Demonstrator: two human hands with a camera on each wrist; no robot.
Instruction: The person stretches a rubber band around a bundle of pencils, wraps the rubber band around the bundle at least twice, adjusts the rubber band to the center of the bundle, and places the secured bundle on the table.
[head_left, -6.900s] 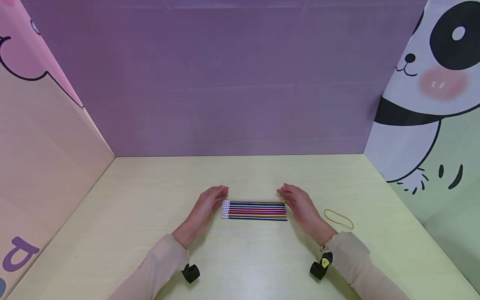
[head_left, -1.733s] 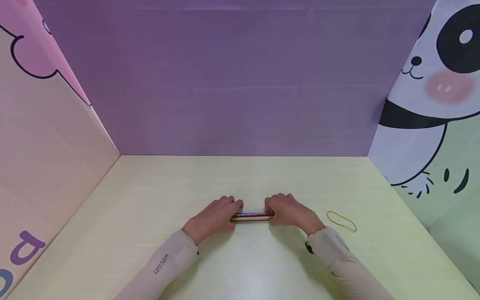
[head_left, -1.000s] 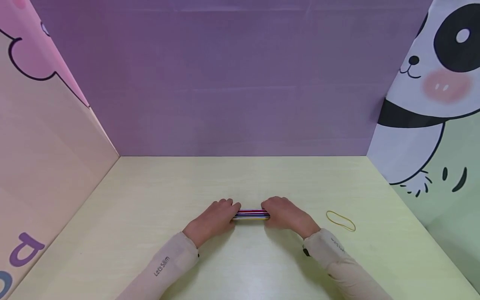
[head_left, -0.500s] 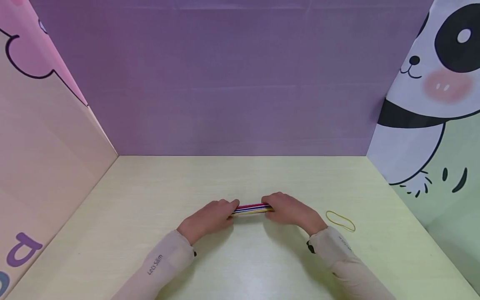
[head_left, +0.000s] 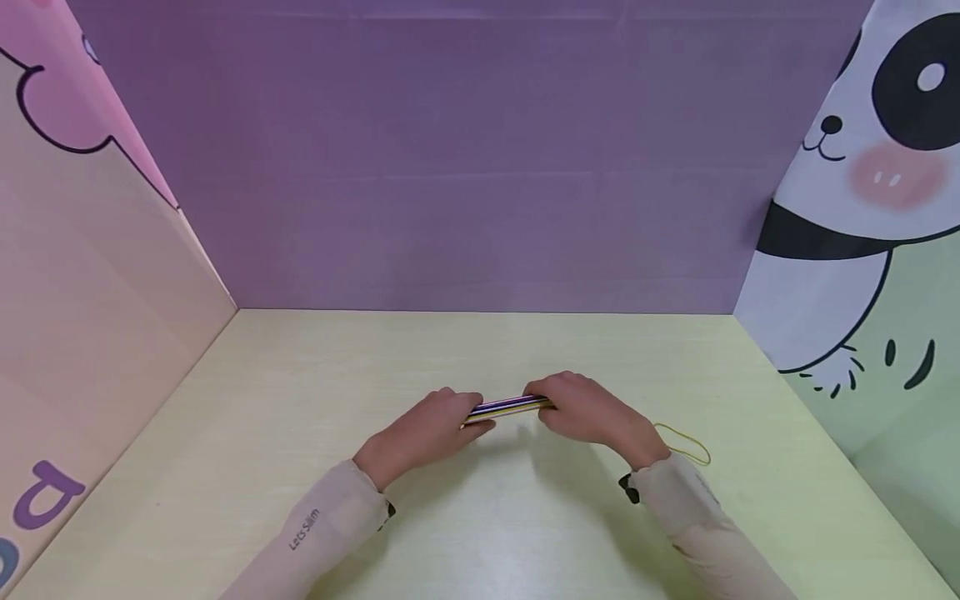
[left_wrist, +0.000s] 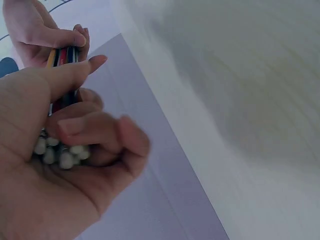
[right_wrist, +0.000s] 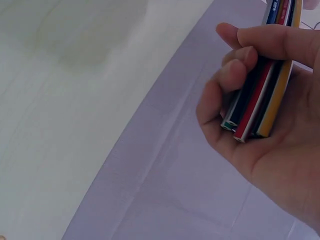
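A bundle of several coloured pencils (head_left: pixel 510 407) is held between my two hands above the table, its right end a little higher than its left. My left hand (head_left: pixel 423 433) grips the eraser end; in the left wrist view the white erasers (left_wrist: pixel 66 158) show against the palm, under curled fingers. Around the other end my right hand (head_left: pixel 592 412) is curled. The right wrist view shows the flat, unsharpened ends of the pencils (right_wrist: pixel 255 102), red, yellow and dark blue, with the thumb lying across them.
A thin yellow rubber band (head_left: pixel 681 432) lies on the pale table (head_left: pixel 510 517), partly behind the right forearm. A purple wall (head_left: pixel 480 167) closes off the back, and printed panels stand at left and right.
The pencils lay flat in a row between my open hands; both hands then gripped them into a bundle. Since then the bundle has risen off the table, right end highest.
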